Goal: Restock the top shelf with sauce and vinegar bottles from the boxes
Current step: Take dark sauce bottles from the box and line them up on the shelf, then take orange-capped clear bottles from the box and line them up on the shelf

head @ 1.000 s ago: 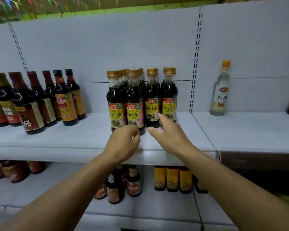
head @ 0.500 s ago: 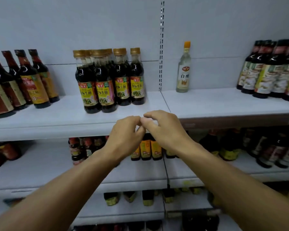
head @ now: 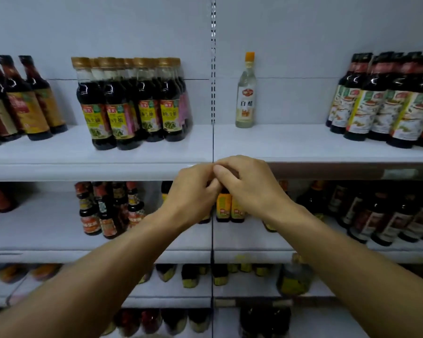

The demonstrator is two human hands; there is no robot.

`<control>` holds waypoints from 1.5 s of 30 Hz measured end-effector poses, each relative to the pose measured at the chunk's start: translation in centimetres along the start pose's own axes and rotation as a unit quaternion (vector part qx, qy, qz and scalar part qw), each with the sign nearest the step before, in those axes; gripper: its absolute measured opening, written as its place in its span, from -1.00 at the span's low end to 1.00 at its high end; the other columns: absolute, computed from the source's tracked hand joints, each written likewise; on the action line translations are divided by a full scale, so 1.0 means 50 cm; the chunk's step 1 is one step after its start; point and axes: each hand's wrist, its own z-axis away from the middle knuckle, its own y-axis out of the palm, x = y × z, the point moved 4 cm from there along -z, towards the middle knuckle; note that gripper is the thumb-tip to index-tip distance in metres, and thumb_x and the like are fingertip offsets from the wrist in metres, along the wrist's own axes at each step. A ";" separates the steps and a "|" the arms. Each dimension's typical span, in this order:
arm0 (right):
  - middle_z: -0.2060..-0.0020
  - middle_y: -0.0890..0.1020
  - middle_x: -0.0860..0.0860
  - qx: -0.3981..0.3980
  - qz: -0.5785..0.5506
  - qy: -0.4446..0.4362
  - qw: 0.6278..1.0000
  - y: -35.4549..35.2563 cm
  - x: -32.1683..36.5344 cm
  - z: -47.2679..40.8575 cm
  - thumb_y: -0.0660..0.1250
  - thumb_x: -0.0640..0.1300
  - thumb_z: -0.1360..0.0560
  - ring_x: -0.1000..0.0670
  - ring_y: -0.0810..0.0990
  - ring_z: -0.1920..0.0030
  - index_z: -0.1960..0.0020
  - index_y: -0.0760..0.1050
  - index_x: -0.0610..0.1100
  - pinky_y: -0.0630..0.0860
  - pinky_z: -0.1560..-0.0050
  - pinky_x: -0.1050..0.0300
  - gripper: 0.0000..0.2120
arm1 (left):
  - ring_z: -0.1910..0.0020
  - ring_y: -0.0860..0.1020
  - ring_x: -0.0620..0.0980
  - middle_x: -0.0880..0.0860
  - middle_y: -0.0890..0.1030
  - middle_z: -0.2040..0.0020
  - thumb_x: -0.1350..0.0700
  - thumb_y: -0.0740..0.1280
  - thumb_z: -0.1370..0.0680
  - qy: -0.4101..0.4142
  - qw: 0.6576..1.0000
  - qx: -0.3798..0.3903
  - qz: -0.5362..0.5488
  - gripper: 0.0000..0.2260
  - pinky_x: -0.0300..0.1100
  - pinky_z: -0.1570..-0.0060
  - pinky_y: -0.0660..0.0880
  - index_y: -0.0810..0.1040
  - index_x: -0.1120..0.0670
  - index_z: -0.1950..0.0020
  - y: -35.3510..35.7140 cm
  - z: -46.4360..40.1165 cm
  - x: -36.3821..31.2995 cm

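The left hand (head: 193,191) and the right hand (head: 249,189) meet just in front of the lip of the white metal top shelf (head: 303,147), fingertips touching each other. Both have their fingers curled inward; whether they pinch some small thing between them cannot be told, and neither holds a bottle.

Far behind the left hand, on the shelf's left bay, stands a tight cluster of dark soy sauce bottles with gold caps and yellow-green labels (head: 130,103), upright and touching one another. Further left is a row of dark bottles with red necks and orange-brown labels (head: 22,101). To the right of the perforated upright post (head: 213,59), a single clear white vinegar bottle with an orange cap (head: 246,91) stands alone near the back panel, well apart from the dark bottles with pale illustrated labels (head: 386,103) at the far right. Lower shelves carry smaller dark and orange-labelled bottles, blurred.

No boxes are in view, so the next supply probably sits below or behind. The widest bare stretch lies around the lone vinegar bottle. To fill it well, I would bring matching vinegar bottles, seat each upright behind the front edge, labels facing out, and work from the back forward so that reaching hands do not knock the standing bottle.
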 end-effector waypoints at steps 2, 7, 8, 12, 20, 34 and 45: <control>0.09 0.67 0.07 0.003 -0.007 -0.005 1.000 -0.020 -0.032 0.011 0.20 0.02 -0.59 0.04 0.59 0.04 -0.04 0.64 0.01 0.53 -0.01 -0.06 -0.75 | 0.13 0.61 -0.11 -0.09 0.68 0.16 0.15 0.22 -0.59 0.007 1.000 -0.004 -0.001 -0.79 -0.16 0.17 0.52 0.62 -0.08 0.08 0.030 0.001 -0.028; 0.09 0.68 0.08 0.019 -0.016 -0.014 1.000 -0.038 -0.096 0.048 0.22 0.00 -0.60 0.05 0.60 0.03 -0.04 0.64 0.01 0.54 -0.02 -0.06 -0.77 | 0.24 0.57 -0.17 -0.16 0.58 0.30 0.16 0.22 -0.60 0.007 1.000 -0.006 0.013 -0.67 -0.22 0.29 0.45 0.45 -0.23 0.26 0.096 0.019 -0.056; 0.09 0.67 0.08 0.023 -0.019 -0.011 0.999 -0.035 -0.112 0.056 0.22 0.00 -0.60 0.05 0.60 0.04 -0.05 0.64 0.00 0.54 -0.01 -0.07 -0.77 | 0.25 0.55 -0.19 -0.17 0.56 0.30 0.16 0.21 -0.60 0.000 1.000 0.001 0.014 -0.66 -0.22 0.29 0.44 0.43 -0.24 0.27 0.114 0.023 -0.055; 0.02 0.66 0.06 0.050 -0.020 0.014 0.998 -0.001 -0.163 0.082 0.20 0.03 -0.60 0.04 0.60 0.00 -0.15 0.61 -0.01 0.55 -0.03 -0.08 -0.73 | 0.26 0.53 -0.29 -0.22 0.54 0.32 0.17 0.24 -0.59 -0.021 0.999 0.024 0.026 -0.68 -0.31 0.32 0.40 0.44 -0.22 0.26 0.170 0.037 -0.029; -0.01 0.66 -0.03 0.049 -0.017 0.076 0.996 0.102 -0.205 0.147 0.24 -0.04 -0.62 0.00 0.58 -0.03 -0.16 0.62 -0.10 0.52 -0.04 -0.04 -0.75 | 0.02 0.61 -0.05 -0.02 0.68 0.02 0.11 0.21 -0.62 -0.035 0.993 0.110 0.038 -0.80 0.00 0.04 0.57 0.61 -0.01 -0.11 0.237 0.093 0.077; 0.02 0.68 -0.06 0.079 -0.013 0.155 0.985 0.206 -0.335 0.272 0.25 -0.05 -0.61 -0.04 0.61 0.01 -0.14 0.63 -0.13 0.52 0.00 -0.01 -0.75 | 0.17 0.57 -0.17 -0.19 0.58 0.20 0.12 0.23 -0.62 -0.040 0.970 0.227 0.072 -0.84 -0.33 0.22 0.46 0.60 -0.02 -0.08 0.408 0.169 0.169; 0.08 0.69 -0.10 0.145 -0.036 0.207 0.967 0.330 -0.498 0.378 0.27 -0.07 -0.60 -0.07 0.62 0.06 -0.10 0.65 -0.16 0.53 0.05 -0.06 -0.76 | 0.06 0.60 -0.01 0.00 0.66 0.06 0.09 0.25 -0.62 -0.124 0.948 0.280 0.090 -0.84 -0.02 0.09 0.55 0.62 0.05 -0.09 0.603 0.262 0.280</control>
